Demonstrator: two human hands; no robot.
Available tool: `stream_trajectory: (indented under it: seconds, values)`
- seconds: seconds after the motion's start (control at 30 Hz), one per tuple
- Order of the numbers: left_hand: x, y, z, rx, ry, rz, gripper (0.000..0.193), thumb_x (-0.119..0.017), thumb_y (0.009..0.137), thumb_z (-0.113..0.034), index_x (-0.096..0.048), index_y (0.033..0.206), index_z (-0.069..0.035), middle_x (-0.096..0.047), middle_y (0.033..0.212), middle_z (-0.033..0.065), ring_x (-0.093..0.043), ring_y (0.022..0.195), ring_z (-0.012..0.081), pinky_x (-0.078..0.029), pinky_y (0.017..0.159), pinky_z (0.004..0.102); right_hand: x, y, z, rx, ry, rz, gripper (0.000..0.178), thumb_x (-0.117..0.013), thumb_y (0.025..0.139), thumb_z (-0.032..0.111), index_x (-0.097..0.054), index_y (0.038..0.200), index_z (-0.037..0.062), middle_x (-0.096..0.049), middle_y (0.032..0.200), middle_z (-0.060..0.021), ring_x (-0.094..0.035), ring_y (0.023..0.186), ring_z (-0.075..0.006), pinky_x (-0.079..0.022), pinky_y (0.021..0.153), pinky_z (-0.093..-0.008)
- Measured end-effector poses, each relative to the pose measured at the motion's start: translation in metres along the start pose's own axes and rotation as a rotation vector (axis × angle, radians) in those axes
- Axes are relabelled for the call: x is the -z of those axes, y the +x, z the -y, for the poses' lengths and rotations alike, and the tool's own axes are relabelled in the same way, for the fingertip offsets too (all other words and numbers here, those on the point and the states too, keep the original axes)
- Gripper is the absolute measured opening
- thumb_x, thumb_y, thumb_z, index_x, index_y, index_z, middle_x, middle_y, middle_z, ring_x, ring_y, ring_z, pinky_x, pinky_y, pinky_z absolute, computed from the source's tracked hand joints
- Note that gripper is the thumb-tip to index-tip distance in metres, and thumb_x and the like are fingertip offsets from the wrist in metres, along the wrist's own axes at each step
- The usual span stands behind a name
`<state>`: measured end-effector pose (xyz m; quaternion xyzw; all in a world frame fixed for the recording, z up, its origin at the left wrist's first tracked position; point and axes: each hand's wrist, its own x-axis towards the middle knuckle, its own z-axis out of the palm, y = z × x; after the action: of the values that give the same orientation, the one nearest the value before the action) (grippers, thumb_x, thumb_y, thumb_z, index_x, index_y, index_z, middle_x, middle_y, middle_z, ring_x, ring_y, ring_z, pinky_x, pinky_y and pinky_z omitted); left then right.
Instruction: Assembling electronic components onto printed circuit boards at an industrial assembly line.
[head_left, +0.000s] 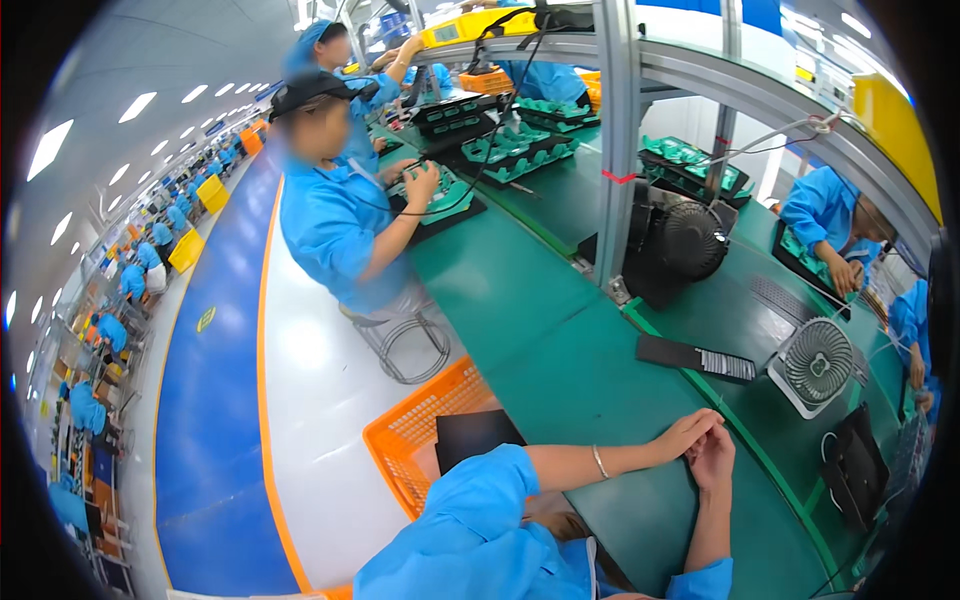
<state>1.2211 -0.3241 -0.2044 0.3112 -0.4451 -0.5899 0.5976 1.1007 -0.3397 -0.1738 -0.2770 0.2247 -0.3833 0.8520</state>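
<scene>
My left hand, with a thin bracelet on its wrist, reaches across the green table from the left. My right hand comes up from the lower edge, and the two hands touch at the fingertips. The fingers of both are closed together. Whatever is between them, if anything, is too small or hidden to make out. Just beyond the hands runs a raised green strip along the table. Farther off lies a flat black bar with a pale, striped end.
A small grey fan stands to the right, near a black pouch. An orange basket sits at the table's left edge. A metal post rises ahead, beside a round black fan. Co-workers in blue handle green parts in black trays.
</scene>
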Motion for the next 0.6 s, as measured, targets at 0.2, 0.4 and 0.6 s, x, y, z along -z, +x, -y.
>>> stream_trajectory:
  seconds: [0.2,0.4,0.6]
  values:
    - [0.001,0.008,0.01,-0.007,-0.007,-0.029,0.033,-0.041,0.102,-0.038,-0.057,0.108,-0.01,-0.047,0.07,-0.0043,-0.044,0.058,0.0019,-0.037,0.049,0.0167,-0.002,0.003,-0.001,-0.003,-0.044,-0.01,0.013,-0.051,0.096,0.026,-0.054,0.104,0.0149,-0.051,0.073,0.0018,-0.05,0.065,-0.0103,-0.04,0.057,-0.0235]
    - [0.002,0.006,-0.006,0.097,0.004,-0.018,0.033,-0.042,0.1,-0.036,-0.058,0.108,-0.009,-0.048,0.079,-0.0045,-0.041,0.069,0.004,-0.036,0.056,0.02,0.004,0.005,-0.004,0.033,-0.032,-0.018,0.015,-0.05,0.098,0.027,-0.054,0.103,0.0136,-0.051,0.074,0.0016,-0.051,0.065,-0.0105,-0.042,0.059,-0.0242]
    - [-0.001,0.003,-0.007,0.023,0.023,-0.054,0.038,-0.041,0.1,-0.043,-0.059,0.1,-0.009,-0.047,0.072,-0.0027,-0.042,0.063,0.0065,-0.038,0.056,0.0228,0.005,0.003,-0.002,0.02,-0.046,0.032,0.015,-0.05,0.098,0.027,-0.054,0.102,0.013,-0.051,0.074,0.002,-0.051,0.066,-0.0103,-0.043,0.061,-0.024]
